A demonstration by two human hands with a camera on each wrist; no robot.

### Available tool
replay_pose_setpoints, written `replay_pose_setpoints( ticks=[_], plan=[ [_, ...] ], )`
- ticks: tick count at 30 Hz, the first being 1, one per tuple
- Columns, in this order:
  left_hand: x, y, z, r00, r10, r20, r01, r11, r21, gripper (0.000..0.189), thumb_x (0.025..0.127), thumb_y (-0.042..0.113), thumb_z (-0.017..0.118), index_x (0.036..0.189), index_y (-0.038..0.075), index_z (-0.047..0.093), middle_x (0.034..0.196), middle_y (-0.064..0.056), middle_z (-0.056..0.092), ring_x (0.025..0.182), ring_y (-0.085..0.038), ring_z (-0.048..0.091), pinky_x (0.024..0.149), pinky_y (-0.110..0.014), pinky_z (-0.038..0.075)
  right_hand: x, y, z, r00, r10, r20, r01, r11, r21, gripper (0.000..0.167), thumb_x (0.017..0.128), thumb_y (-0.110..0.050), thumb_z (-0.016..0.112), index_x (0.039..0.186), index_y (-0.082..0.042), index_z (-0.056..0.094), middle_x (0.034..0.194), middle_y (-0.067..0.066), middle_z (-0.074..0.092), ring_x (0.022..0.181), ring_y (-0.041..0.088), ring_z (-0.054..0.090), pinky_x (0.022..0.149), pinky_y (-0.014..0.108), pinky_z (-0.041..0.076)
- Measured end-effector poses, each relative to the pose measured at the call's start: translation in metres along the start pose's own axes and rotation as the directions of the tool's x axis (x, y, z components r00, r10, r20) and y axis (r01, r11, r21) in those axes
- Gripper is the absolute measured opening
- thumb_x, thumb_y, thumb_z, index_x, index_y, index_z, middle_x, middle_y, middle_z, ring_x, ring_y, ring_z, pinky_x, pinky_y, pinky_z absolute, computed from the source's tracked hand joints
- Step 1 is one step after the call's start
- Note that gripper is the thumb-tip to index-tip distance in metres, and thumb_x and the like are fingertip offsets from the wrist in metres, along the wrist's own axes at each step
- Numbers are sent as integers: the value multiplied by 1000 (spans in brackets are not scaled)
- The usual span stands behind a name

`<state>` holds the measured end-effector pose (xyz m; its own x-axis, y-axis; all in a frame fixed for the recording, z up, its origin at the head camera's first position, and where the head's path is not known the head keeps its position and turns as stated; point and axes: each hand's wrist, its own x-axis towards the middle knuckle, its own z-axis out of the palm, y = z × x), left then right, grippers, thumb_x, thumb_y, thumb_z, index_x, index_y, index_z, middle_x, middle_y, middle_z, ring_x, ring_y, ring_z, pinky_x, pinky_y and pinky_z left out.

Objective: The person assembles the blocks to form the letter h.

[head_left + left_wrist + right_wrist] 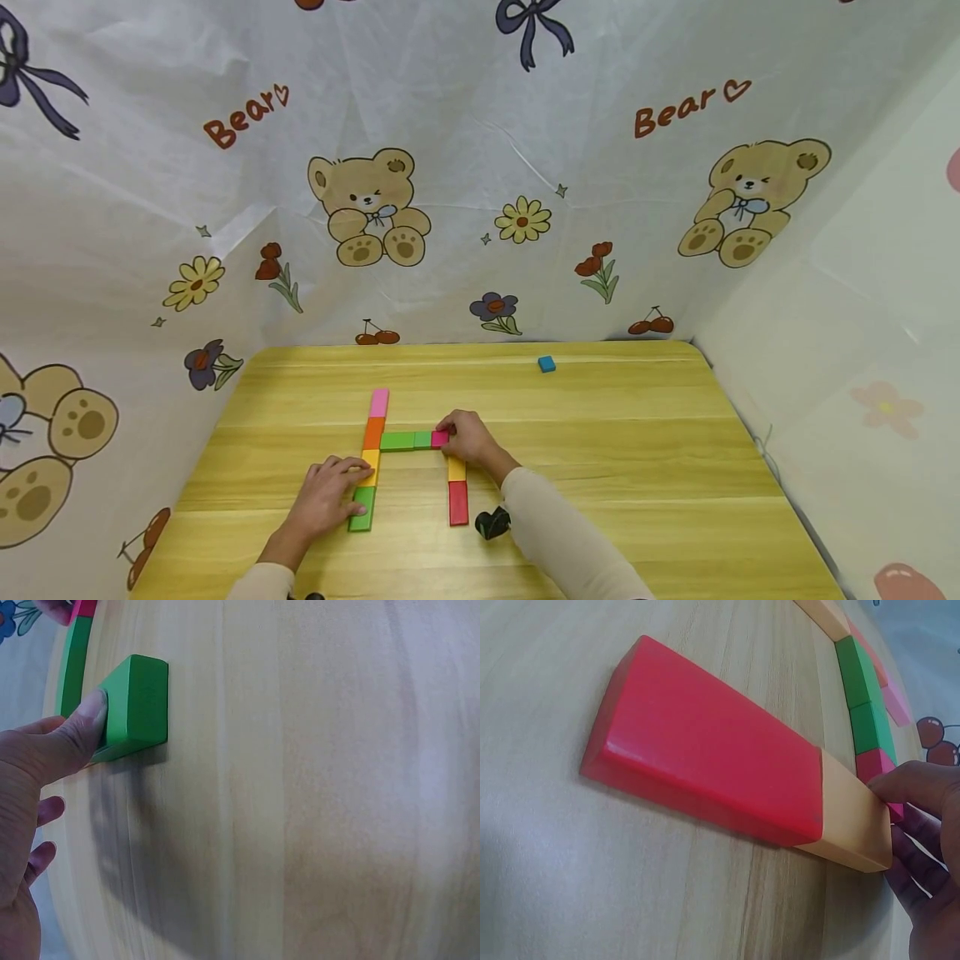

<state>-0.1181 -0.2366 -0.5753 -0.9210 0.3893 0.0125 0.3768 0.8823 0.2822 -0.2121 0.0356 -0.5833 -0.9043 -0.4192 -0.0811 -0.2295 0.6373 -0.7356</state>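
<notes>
On the wooden table, a left column of flat blocks runs pink (379, 403), orange (374, 432), yellow (371, 462) and green (361, 508). My left hand (324, 498) lies over this column, fingertips at the yellow block and thumb pressing the near green block (139, 705). A crossbar of a longer green block (397, 442), a shorter green block (423, 440) and a magenta block (439, 439) extends to the right. My right hand (471, 437) pinches the magenta block between thumb and fingers. A yellow block (856, 814) and red block (712, 742) stretch nearer me from there.
A small blue block (547, 364) sits by the table's far edge. Beside my right sleeve is a black object (492, 522) at the wrist. Bear-printed cloth (450, 317) hangs behind the table.
</notes>
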Motion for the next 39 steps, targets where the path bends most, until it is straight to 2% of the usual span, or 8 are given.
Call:
replay_pose_setpoints(
  ticks=[6, 15, 20, 24, 31, 35, 39],
  plan=[
    [1, 1, 0, 1000, -9, 7, 9, 1000, -6, 57, 68, 30, 84, 120, 12, 69, 123, 2, 60, 104, -21, 50, 86, -46, 39, 0, 0, -1, 1000, 2, -7, -2, 1000, -20, 25, 75, 1, 75, 100, -2, 73, 92, 4, 62, 81, 12, 51, 72, 24, 46],
    [3, 1, 1, 1000, -10, 10, 10, 1000, -7, 56, 68, 29, 84, 120, 12, 69, 122, 2, 60, 105, -21, 50, 86, -46, 38, -1, 1, -2, 1000, -5, -5, 5, 1000, 6, 27, 75, 2, 73, 102, -1, 72, 96, 6, 64, 83, 14, 53, 74, 25, 47],
    [4, 1, 1, 1000, -10, 20, 10, 1000, -4, 56, 69, 30, 83, 121, 13, 69, 123, 2, 59, 105, -21, 50, 86, -45, 38, -3, 6, -7, 1000, 16, -15, -15, 998, 65, 31, 77, -4, 75, 108, -3, 70, 100, 5, 63, 90, 17, 55, 80, 31, 48],
    [5, 2, 0, 1000, -8, 20, 8, 1000, -5, 56, 69, 30, 83, 121, 12, 68, 123, 2, 59, 105, -21, 50, 86, -46, 38, -6, 16, -20, 997, 47, -58, -40, 992, 118, 31, 82, -10, 74, 112, -4, 68, 107, 6, 63, 98, 22, 56, 86, 38, 48],
    [5, 1, -2, 999, -19, 31, 19, 1000, -6, 56, 69, 31, 83, 120, 12, 68, 123, 2, 59, 106, -22, 50, 85, -46, 38, -9, 42, -52, 984, 90, -154, -71, 990, 121, 31, 85, -9, 72, 114, -1, 66, 111, 12, 62, 104, 31, 56, 88, 44, 48],
    [4, 1, -1, 999, -27, 41, 28, 1000, -6, 56, 70, 31, 83, 121, 13, 68, 124, 1, 59, 106, -22, 50, 86, -46, 38, -10, 57, -71, 969, 116, -218, -91, 989, 120, 31, 87, -8, 69, 116, 0, 66, 115, 14, 61, 107, 33, 55, 88, 47, 47],
    [2, 1, -1, 999, -27, 40, 27, 1000, -8, 56, 70, 31, 83, 121, 12, 68, 123, 1, 59, 106, -22, 50, 86, -45, 38, -11, 70, -90, 943, 158, -292, -127, 984, 123, 32, 87, -7, 69, 118, 1, 66, 118, 15, 61, 110, 35, 54, 89, 49, 47]
  ],
)
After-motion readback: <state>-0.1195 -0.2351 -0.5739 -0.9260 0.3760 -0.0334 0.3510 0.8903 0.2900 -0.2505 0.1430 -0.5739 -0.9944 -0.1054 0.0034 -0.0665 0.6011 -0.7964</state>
